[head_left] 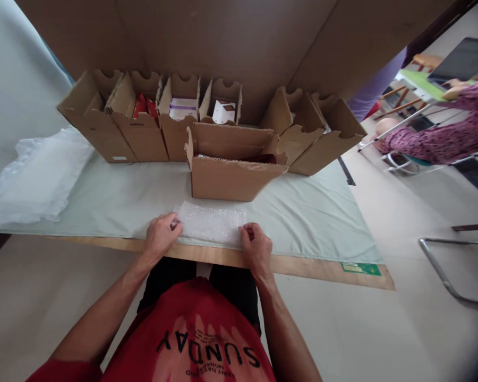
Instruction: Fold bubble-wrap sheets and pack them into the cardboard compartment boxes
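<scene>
Where the bubble wrap (213, 224) lay: flat on the pale-green cloth (310, 212) of the surface (318, 268), close to the wooden edge (219, 255) at six o'clock.
Left hand (163, 234): pinched on the wrap's nine-o'clock end; a dark bit (174, 224) at its fingertips could not be made out.
Right hand (257, 245): thumb and fingers closed narrowly on the three-o'clock end.
Front cardboard bin (235, 179): just beyond the wrap at twelve o'clock.
Bin row: four cardboard bins (143, 139) toward eleven, two cardboard bins (314, 151) toward one.
Translucent sheet stack (40, 175): toward ten o'clock.
Wooden-edge risk: a tug toward six could have dragged the wrap off, so little margin remained.
Front-bin risk: a shove toward twelve might have crumpled the wrap against cardboard.
Cloth risk: wrinkles toward three might have bunched under a sliding hand.
Wrap contents: could not be told.
</scene>
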A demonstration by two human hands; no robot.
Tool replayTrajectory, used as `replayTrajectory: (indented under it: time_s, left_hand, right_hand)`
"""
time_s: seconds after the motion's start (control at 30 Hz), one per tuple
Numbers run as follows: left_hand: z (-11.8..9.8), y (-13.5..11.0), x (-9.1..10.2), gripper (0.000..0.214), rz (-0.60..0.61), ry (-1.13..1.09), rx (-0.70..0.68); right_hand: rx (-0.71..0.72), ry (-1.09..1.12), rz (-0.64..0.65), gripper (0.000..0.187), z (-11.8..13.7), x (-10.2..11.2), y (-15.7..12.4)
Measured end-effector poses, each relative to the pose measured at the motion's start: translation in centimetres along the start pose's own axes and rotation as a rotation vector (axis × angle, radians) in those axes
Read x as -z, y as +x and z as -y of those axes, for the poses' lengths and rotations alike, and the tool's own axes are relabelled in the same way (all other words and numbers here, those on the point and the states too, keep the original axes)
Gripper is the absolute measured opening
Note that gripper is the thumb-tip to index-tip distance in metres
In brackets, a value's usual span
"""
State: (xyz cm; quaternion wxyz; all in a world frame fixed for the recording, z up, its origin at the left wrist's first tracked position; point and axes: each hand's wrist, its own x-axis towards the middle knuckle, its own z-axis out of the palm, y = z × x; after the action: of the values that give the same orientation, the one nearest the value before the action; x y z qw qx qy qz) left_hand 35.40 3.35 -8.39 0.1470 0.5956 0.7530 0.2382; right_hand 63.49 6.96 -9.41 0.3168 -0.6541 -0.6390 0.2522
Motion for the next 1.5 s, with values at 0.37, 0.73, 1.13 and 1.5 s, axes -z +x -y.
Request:
replayTrajectory:
  time_s: [0.37, 0.73, 1.13, 1.5]
  left_hand:
    - [0.6, -1.0, -0.7, 0.039, -0.066, 0.187, -0.032]
    - [-5.5, -2.8, -2.3, 0.039, -0.095, 0.172, -0.520]
    - [-6.3, -3.3, -3.8, 0.046, 0.284, 0.216, -0.548]
    - [0.6, -2.2, -1.0, 0.046, 0.253, 0.104, -0.520]
  right_hand:
    - [-0.013, -0.305, 0.061, 0.034, 0.9, -0.6, 0.5]
    - [-0.008, -0.383, 0.060, 0.035, 1.5, -0.9, 0.5]
    - [0.523, -0.288, -0.078, 0.033, 3.2, -0.6, -1.3]
    - [0.530, -0.382, 0.222, 0.043, 0.2, -1.4, -2.0]
